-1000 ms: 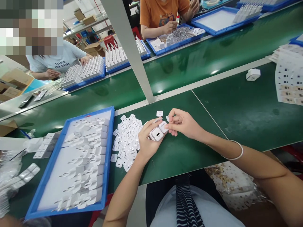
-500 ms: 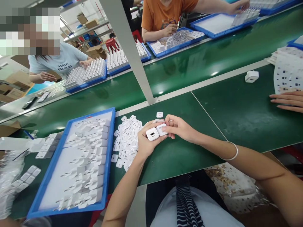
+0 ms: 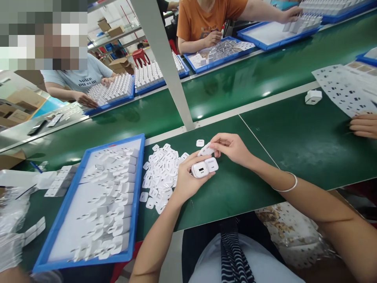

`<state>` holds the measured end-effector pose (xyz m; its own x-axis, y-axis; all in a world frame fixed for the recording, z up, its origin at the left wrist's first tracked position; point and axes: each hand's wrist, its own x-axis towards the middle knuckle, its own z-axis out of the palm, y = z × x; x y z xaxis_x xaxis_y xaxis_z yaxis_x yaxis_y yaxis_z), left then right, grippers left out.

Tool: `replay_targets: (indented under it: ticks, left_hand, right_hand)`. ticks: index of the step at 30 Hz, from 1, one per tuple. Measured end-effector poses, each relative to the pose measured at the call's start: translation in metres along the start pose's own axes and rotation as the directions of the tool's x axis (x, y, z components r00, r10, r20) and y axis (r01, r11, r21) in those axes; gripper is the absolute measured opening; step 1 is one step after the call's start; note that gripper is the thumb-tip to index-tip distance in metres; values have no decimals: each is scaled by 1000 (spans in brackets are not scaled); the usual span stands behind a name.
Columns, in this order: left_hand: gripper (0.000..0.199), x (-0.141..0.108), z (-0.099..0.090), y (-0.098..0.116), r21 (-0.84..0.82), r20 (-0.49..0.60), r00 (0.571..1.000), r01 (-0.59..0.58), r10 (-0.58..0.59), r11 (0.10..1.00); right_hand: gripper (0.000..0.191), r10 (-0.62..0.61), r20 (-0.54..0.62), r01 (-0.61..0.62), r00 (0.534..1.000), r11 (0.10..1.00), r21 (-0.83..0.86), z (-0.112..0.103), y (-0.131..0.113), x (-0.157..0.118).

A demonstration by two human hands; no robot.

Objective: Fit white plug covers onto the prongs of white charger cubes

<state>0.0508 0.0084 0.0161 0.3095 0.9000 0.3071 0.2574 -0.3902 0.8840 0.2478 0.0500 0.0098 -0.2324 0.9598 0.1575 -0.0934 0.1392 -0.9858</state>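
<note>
Two white chargers (image 3: 199,169) sit side by side in my left hand (image 3: 188,177), their port faces turned toward me. The left one shows a dark port slot; the right one has a small printed mark on its face. My right hand (image 3: 232,148) pinches a thin white cover plate (image 3: 206,149) just above the chargers, beside my left fingertips. To the left of my left hand lies a heap of loose white cover plates (image 3: 161,173). One single plate (image 3: 200,143) rests on the green table behind my hands.
A blue-rimmed tray (image 3: 138,188) with rows of white plug chargers stands at left. A lone charger (image 3: 313,97) lies at right, near a perforated sheet (image 3: 338,88) and a co-worker's hand (image 3: 363,125). A metal post (image 3: 176,90) rises beyond. Two people work across the bench.
My right hand has moved up from the right charger's face and now holds a cover plate above it. My left hand has shifted slightly right with the chargers.
</note>
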Motion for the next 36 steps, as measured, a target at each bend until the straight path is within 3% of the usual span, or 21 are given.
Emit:
replay_targets:
  ticks: [4,12,17,24,36]
  left_hand:
    - [39,3,-2,-3,76,-100,995,-17,24,997]
    - [37,3,4,-11,153,-106,987,-105,122,983]
    - [37,2,7,-11,174,-99,981,-151,169,973]
    - [36,1,8,-10,166,-100,983,-139,157,976]
    - [34,0,11,-14,174,-87,981,-157,174,972]
  right_hand:
    - [32,-24,-115,26,993,1000,15,-1,-5,-2]
    - [30,108,139,-132,984,976,176,20,-16,-22]
    - [29,136,197,-179,971,960,216,25,-13,-24]
    - [29,142,176,-173,974,969,177,27,-12,-26]
    - [24,83,41,-87,996,991,99,32,-15,-35]
